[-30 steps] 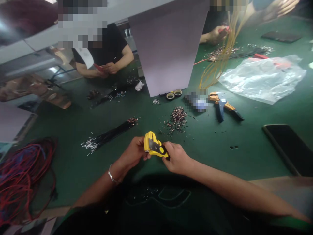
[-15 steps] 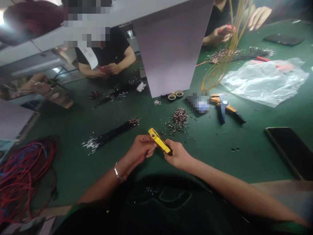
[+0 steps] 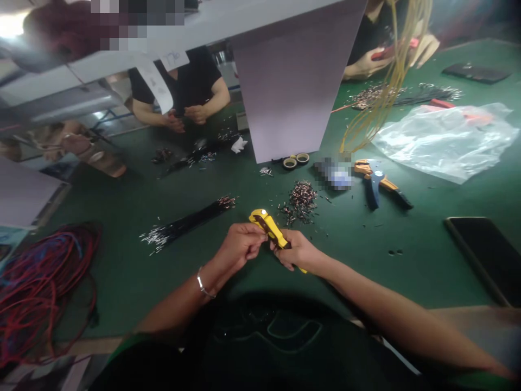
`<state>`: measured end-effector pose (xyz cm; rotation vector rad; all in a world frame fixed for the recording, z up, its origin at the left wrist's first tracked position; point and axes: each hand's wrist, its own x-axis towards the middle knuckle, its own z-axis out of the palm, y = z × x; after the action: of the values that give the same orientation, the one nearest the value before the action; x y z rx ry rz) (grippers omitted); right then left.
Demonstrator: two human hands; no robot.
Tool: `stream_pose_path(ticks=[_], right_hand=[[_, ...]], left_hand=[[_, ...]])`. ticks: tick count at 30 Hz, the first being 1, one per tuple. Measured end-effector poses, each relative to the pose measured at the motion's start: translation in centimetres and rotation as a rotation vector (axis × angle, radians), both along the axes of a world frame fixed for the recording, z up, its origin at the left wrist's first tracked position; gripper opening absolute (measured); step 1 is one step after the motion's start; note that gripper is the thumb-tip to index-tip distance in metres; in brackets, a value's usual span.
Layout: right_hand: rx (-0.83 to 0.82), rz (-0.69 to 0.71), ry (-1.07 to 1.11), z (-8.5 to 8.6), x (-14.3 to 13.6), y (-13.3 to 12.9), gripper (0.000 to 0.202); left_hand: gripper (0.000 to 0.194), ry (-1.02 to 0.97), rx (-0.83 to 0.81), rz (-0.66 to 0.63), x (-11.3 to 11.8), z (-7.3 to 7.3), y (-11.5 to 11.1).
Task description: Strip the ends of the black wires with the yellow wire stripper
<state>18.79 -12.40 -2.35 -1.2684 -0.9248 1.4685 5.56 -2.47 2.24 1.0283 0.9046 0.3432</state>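
My right hand (image 3: 299, 251) is wrapped round the handles of a yellow hand tool (image 3: 272, 231), whose head points up and to the left. Close against the tool's head, my left hand (image 3: 243, 243) is closed in a pinch; what its fingers hold is too small to make out. To the left lies a bundle of black wires (image 3: 191, 221) with bare copper ends at right and silvery ends at left. A heap of small copper-ended pieces (image 3: 302, 198) sits just beyond the tool.
Orange and blue pliers (image 3: 377, 183), a phone (image 3: 484, 255), a clear plastic bag (image 3: 451, 141) and tape rolls (image 3: 290, 163) lie on the green table. Red and blue cables (image 3: 49, 288) are piled at left. Two people work across, beside an upright panel (image 3: 293, 98).
The yellow tool has turned in my right hand, so more of its side and a lower handle show. My left hand stays beside its head. The whole view has shifted slightly.
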Motion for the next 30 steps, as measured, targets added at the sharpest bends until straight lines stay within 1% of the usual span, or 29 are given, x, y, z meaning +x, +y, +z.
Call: stream_pose_path(ticks=[4,5,7,10,12,18,23,27,30], right_hand=[[0.073,-0.053,-0.187,0.3,0.2,0.0,0.016],[0.075,-0.057,-0.196,0.3,0.3,0.0,0.016],[0.049,-0.038,-0.120,0.2,0.4,0.0,0.017],[-0.001,0.013,0.082,-0.1,0.5,0.1,0.020],[-0.011,0.032,0.178,-0.2,0.6,0.2,0.021],[-0.012,0.063,0.300,0.0,1.3,0.2,0.022],[-0.013,0.054,0.248,0.5,1.5,0.2,0.020],[0.001,0.063,0.198,0.5,1.5,0.1,0.019],[0.015,0.024,0.116,0.3,1.3,0.1,0.019]], left_hand=[[0.009,-0.014,-0.005,-0.017,0.0,0.0,0.2],[0.009,-0.017,-0.006,-0.023,-0.1,-0.1,0.3],[0.009,-0.016,-0.005,-0.027,-0.1,-0.3,0.3],[0.009,-0.001,0.010,-0.017,-0.1,-0.3,0.3],[0.009,0.011,0.022,-0.004,0.0,-0.2,0.2],[0.010,0.015,0.029,-0.019,0.2,0.3,0.1],[0.012,-0.001,0.008,-0.044,0.2,0.2,0.2],[0.013,-0.013,-0.002,-0.028,0.1,0.1,0.3],[0.014,-0.016,-0.022,-0.035,0.2,0.0,0.3]])
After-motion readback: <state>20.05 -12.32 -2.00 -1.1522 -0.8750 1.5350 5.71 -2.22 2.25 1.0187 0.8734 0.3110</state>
